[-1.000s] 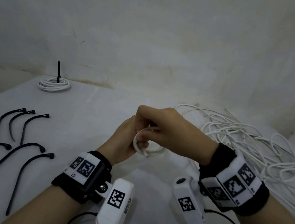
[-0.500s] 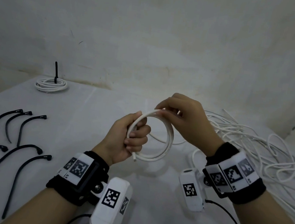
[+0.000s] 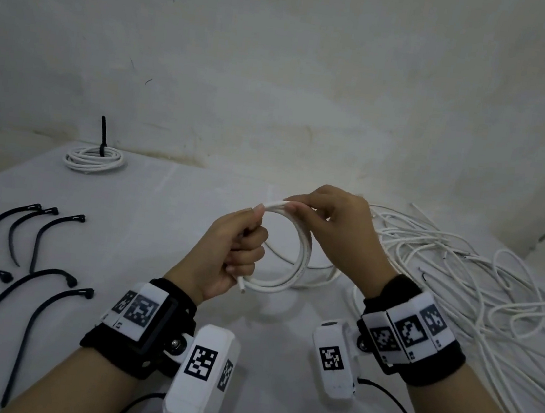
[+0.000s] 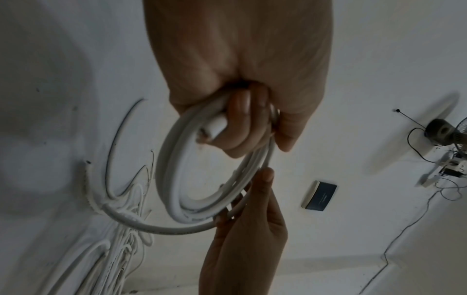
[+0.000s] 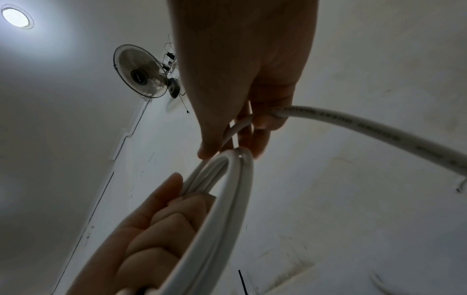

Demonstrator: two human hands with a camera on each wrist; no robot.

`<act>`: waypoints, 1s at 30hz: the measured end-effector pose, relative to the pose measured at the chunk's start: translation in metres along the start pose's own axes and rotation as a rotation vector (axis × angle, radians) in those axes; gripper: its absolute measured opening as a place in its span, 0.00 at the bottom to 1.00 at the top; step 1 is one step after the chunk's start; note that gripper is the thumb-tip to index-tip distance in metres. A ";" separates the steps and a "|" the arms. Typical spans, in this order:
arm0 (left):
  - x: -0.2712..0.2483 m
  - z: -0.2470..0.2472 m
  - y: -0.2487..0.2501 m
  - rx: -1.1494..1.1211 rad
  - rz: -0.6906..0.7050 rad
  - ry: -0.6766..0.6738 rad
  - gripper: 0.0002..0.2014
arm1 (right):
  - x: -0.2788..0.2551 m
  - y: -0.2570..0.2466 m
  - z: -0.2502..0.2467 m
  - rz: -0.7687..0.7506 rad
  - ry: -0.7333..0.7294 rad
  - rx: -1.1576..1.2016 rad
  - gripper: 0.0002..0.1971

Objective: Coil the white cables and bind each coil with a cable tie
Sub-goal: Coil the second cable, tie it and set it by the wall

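A small coil of white cable [image 3: 300, 261] hangs in the air over the middle of the table. My left hand [image 3: 240, 250] grips its left side, fingers curled round the loops, with the cut cable end [image 3: 241, 286] poking out below the fist. My right hand [image 3: 327, 220] pinches the cable at the coil's top [image 4: 242, 201] and lays it onto the loops. In the right wrist view the cable [image 5: 353, 127] runs out of that hand to the right. Its free length trails down to the loose pile of white cables [image 3: 467, 281].
Several black cable ties [image 3: 34, 259] lie spread at the left of the white table [image 3: 158, 226]. A finished coil bound with a black tie [image 3: 95, 159] sits at the far left by the wall. The tangled cable pile fills the right side.
Both hands have risen from the table. The coil has grown from a small loop into a wider ring of several turns, and the right hand has moved up to its top.
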State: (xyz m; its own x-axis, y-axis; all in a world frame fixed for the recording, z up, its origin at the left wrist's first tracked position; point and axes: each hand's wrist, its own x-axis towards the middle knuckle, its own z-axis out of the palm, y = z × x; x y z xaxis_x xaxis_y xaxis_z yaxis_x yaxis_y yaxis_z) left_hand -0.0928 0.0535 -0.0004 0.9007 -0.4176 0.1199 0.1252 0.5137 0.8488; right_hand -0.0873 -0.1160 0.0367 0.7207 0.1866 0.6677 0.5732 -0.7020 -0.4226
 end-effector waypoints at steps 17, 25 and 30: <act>0.009 -0.012 0.001 0.315 0.275 0.285 0.07 | -0.004 -0.005 0.014 0.132 -0.191 0.168 0.15; 0.008 -0.015 -0.003 0.349 0.412 0.376 0.07 | -0.009 -0.005 0.017 0.256 -0.312 0.581 0.10; 0.009 -0.010 -0.005 0.337 0.402 0.339 0.07 | -0.010 -0.006 0.018 0.430 -0.360 0.989 0.19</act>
State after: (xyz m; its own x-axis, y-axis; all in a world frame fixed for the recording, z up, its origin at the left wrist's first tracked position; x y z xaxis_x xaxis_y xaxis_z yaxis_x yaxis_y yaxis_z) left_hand -0.0812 0.0548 -0.0088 0.9389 0.0494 0.3405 -0.3395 0.2938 0.8935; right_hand -0.0910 -0.1013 0.0215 0.9107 0.3600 0.2029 0.1926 0.0647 -0.9792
